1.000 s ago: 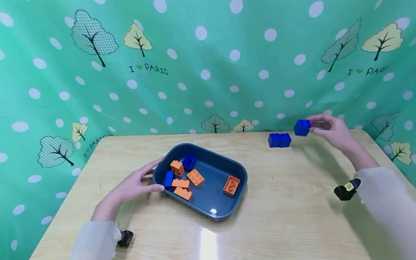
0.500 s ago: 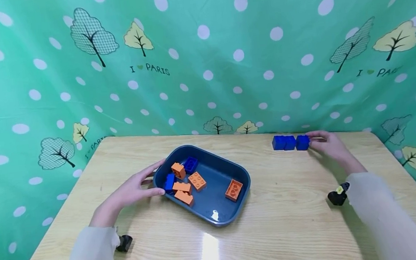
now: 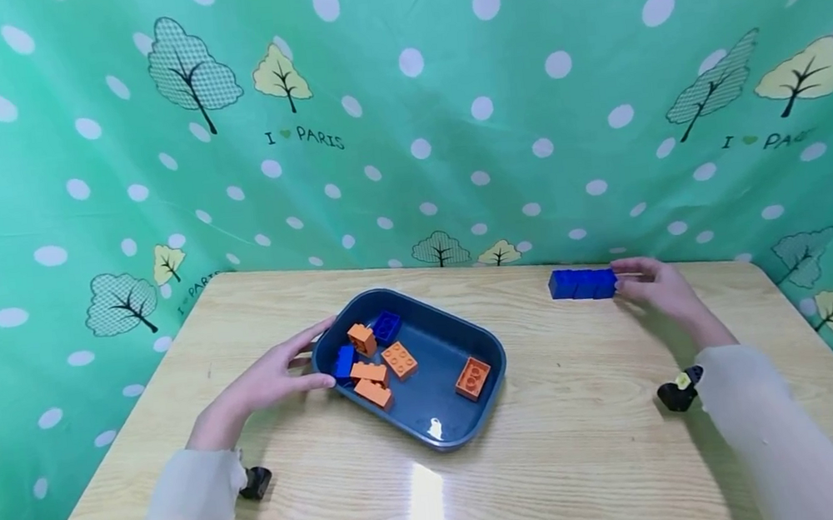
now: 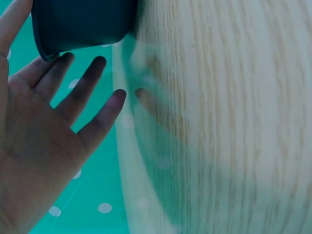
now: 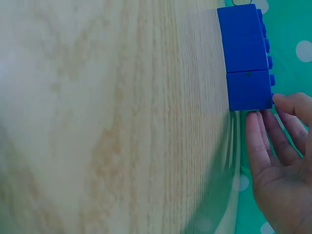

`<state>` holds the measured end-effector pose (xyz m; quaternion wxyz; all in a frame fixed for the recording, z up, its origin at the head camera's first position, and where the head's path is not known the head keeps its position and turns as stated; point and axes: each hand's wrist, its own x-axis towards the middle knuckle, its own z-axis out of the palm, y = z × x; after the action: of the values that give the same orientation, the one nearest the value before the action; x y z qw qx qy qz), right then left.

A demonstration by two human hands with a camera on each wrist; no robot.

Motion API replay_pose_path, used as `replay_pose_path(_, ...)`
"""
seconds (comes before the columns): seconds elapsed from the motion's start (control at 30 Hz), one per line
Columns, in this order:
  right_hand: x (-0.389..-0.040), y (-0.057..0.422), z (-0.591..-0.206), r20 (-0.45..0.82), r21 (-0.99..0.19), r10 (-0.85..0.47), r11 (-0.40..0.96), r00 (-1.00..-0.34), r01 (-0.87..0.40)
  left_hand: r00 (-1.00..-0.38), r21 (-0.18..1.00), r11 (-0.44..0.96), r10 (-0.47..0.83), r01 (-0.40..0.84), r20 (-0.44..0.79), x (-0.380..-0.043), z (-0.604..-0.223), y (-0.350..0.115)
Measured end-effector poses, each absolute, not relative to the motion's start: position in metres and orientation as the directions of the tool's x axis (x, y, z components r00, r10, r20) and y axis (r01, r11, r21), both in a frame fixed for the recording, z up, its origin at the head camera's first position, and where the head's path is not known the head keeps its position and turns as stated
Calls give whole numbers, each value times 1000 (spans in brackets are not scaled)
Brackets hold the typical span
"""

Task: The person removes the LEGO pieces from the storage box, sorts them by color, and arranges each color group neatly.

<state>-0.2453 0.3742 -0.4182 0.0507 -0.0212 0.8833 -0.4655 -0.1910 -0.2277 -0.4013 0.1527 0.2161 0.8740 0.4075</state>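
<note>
In the head view, a row of blue building blocks (image 3: 577, 284) stands near the table's back edge. My right hand (image 3: 656, 291) is at its right end. Seen from the right wrist, the extended fingers (image 5: 258, 141) touch the end block (image 5: 248, 91), and the thumb lies by its stud-side corner. Three blocks show there, side by side with their sides touching. My left hand (image 3: 266, 383) rests against the left end of a dark blue tray (image 3: 434, 367), thumb and fingers spread along its rim. Inside lie several orange blocks (image 3: 399, 360) and two blue blocks (image 3: 387, 327).
Wooden table (image 3: 569, 438) surface extends around the tray and in front of the block row. A green dotted curtain (image 3: 374, 130) hangs directly behind the back edge. Black wrist cameras (image 3: 678, 392) sit below both sleeves.
My right hand has lowered its blue block onto the table and slid it left against the other two, closing the gap. My left hand stays at the tray.
</note>
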Motion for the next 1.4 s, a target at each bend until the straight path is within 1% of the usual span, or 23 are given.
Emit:
replay_pose_path(0.23, -245, 372, -417, -11, -851, -74, 524, -997, -29, -873, 782, 579, 479, 233, -95, -193, -405, -231)
replay_pose_path(0.53, -238, 368, -414, 58, -844, -41, 532, -998, -70, -870, 789, 575, 480, 216, -112, -195, -411, -233)
replay_pose_path(0.63, -235, 362, -411, 100, -857, -48, 503, -994, -111, -872, 788, 573, 480, 224, -101, -194, -412, -235)
replay_pose_path(0.8, -228, 348, -402, 194, -897, -67, 392, -979, -205, -869, 794, 566, 483, 222, -102, -197, -412, -233)
replay_pose_path(0.9, -223, 332, -392, 233, -908, -86, 338, -969, -249, -871, 791, 573, 479, 216, -109, -199, -410, -231)
replay_pose_path(1.0, -217, 311, -382, 258, -901, -121, 328, -959, -284, -871, 791, 575, 478, 211, -115, -201, -408, -229)
replay_pose_path(1.1, -213, 284, -376, 272, -904, -180, 289, -945, -315, -871, 795, 575, 474, 196, -128, -201, -406, -228)
replay_pose_path(1.3, -207, 221, -375, 267, -921, -291, 203, -918, -333, -877, 790, 583, 462, 187, -134, -196, -405, -229)
replay_pose_path(1.4, -200, 188, -375, 247, -934, -333, 167, -910, -315, -872, 791, 580, 471, 195, -131, -195, -406, -228)
